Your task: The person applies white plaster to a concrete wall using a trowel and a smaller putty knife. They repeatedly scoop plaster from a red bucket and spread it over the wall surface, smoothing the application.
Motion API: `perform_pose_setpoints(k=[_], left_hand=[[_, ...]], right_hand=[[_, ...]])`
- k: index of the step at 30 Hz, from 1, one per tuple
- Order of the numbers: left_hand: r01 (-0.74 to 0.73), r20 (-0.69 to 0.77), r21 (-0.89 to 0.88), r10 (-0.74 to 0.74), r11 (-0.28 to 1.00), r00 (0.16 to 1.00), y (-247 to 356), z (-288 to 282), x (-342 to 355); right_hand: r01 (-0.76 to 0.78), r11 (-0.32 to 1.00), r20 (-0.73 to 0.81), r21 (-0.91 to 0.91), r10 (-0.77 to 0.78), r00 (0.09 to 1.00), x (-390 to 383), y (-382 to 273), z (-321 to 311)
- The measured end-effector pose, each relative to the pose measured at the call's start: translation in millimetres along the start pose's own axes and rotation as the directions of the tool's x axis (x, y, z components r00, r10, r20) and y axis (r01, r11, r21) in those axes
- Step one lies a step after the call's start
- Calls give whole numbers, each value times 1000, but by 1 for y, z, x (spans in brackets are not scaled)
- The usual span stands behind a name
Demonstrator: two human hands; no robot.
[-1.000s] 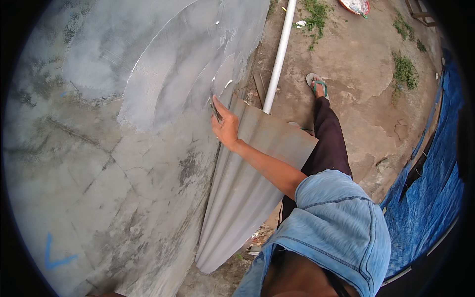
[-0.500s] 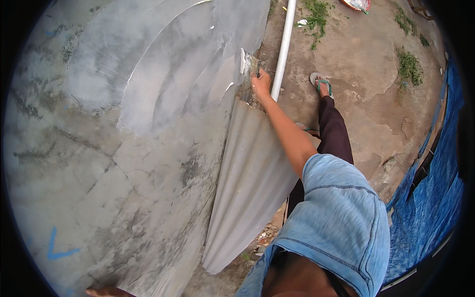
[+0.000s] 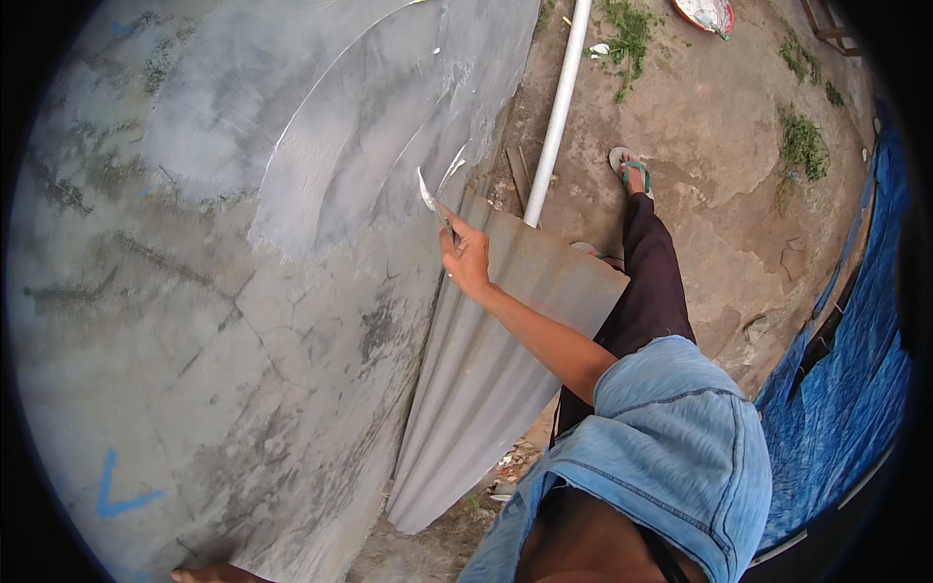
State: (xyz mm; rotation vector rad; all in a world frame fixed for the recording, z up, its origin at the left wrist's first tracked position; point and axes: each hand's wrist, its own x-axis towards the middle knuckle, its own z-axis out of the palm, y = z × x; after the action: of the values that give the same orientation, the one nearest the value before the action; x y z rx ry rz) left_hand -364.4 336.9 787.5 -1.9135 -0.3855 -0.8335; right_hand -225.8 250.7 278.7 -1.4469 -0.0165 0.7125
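My right hand [image 3: 466, 256] is closed on a thin putty knife [image 3: 432, 202], whose edge carries white paste. The blade is over a grey surface [image 3: 146, 340] with a smeared, lighter patch of wet plaster [image 3: 321, 146] across its upper part. Beneath my right hand and forearm a grey corrugated sheet [image 3: 505, 379] leans along the surface's right edge. At the lower left rim my left hand [image 3: 209, 573] rests on the grey surface with a finger stretched out, mostly cut off by the frame.
A white pipe [image 3: 559, 112] runs beside the surface. My feet in flip-flops [image 3: 632, 170] are on brown ground [image 3: 719, 146] with weeds [image 3: 805, 146]. A red basin [image 3: 702, 15] with white stuff sits at the top, a blue tarp [image 3: 846, 389] along the right.
My right hand with the knife went up and right to the surface's edge half a second ago, and is now back down and left, over the corrugated sheet's top.
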Motion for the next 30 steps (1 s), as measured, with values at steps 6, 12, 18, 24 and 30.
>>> perform_pose_setpoints(k=[6, 12, 18, 24, 30], left_hand=[[-21, 19, 12, 20, 1000, 1000, 0, -5, -4], [-33, 37, 28, 32, 999, 999, 3, -5, 0], [-42, 31, 33, 41, 999, 999, 0, -6, -3], [-84, 21, -22, 85, 996, 996, -10, -3, 5], [-63, 29, -10, 63, 998, 998, -10, -3, -1]], right_hand=[[213, 974, 192, 71, -223, 956, -67, -20, -12], [-111, 983, -462, -145, 32, 886, 80, 32, -26], [-406, 898, -409, 169, 438, 801, 160, 112, -23], [-321, 947, -363, 7, 302, 881, 170, 159, -17], [-362, 931, -48, -38, 361, 932, 96, 57, -21]])
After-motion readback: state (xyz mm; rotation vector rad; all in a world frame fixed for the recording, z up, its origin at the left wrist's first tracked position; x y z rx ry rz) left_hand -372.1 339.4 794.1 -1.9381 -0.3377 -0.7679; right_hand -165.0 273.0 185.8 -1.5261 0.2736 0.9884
